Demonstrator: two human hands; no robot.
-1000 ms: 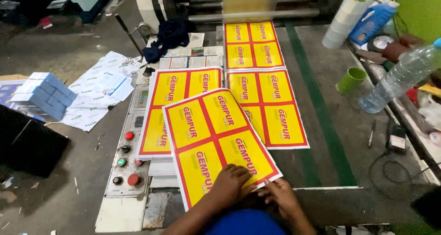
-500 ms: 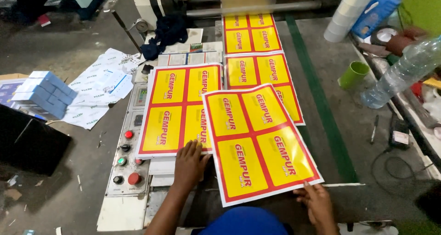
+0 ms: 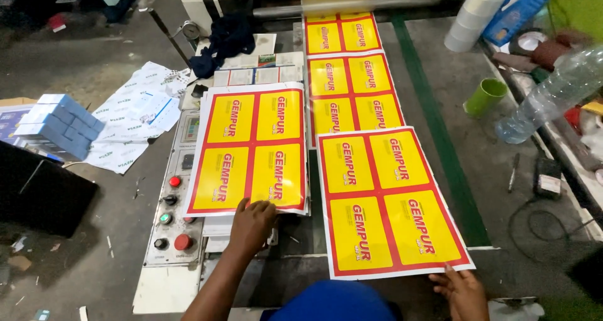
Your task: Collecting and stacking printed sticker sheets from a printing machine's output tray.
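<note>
Here, left hand [image 3: 251, 223] rests flat, fingers spread, on the near edge of the sheet stack [image 3: 251, 148] beside the control panel [image 3: 173, 214]. Right hand [image 3: 461, 289], open, touches the near corner of the loose sheet [image 3: 389, 198] on the counter [image 3: 502, 233].

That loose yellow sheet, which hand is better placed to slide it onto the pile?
Probably the right hand: its fingers touch the near edge of the loose yellow sheet. The left hand lies flat on the pile beside it, pressing that down.
</note>
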